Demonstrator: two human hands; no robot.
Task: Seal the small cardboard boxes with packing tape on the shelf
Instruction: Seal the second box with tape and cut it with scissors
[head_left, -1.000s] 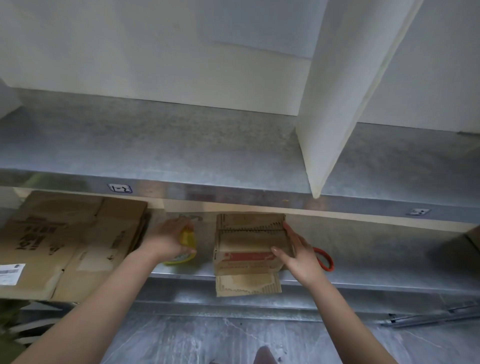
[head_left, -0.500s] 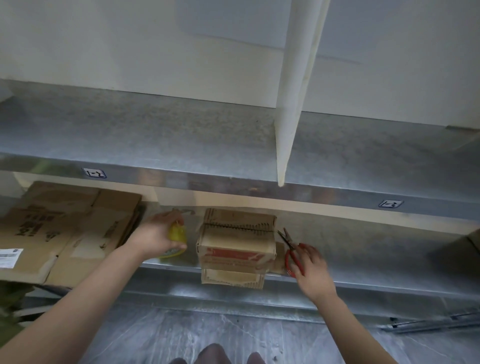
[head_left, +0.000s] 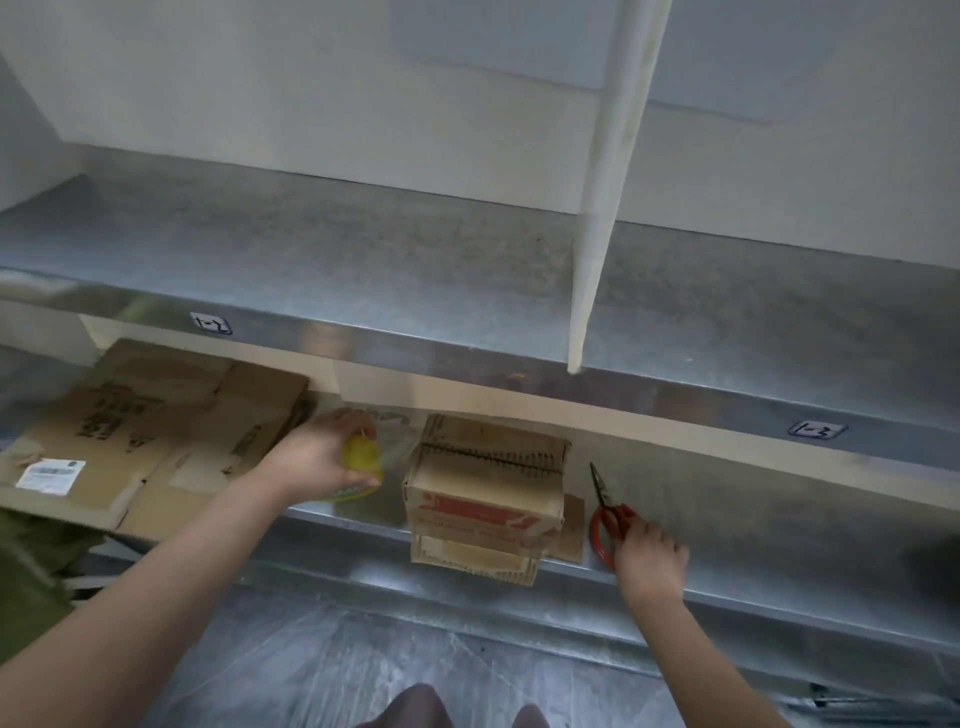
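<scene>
A small cardboard box (head_left: 485, 491) with red print stands at the front edge of the lower metal shelf (head_left: 753, 525), its top flaps up and one flap hanging over the edge. Left of it, my left hand (head_left: 322, 457) grips a yellow roll of packing tape (head_left: 363, 460) resting on the shelf. Right of the box lie red-handled scissors (head_left: 605, 514), blades pointing away. My right hand (head_left: 647, 558) has its fingers on the scissors' handles.
Flattened cardboard boxes (head_left: 145, 436) lie stacked at the left of the lower shelf. An upper metal shelf (head_left: 363, 270) overhangs it, with a white upright divider (head_left: 602, 208). Labels (head_left: 210, 323) mark the shelf's front edge. A metal surface (head_left: 363, 660) lies below.
My right hand left the box's side and moved right onto the scissors. The left hand stayed on the tape roll. The camera shifted right.
</scene>
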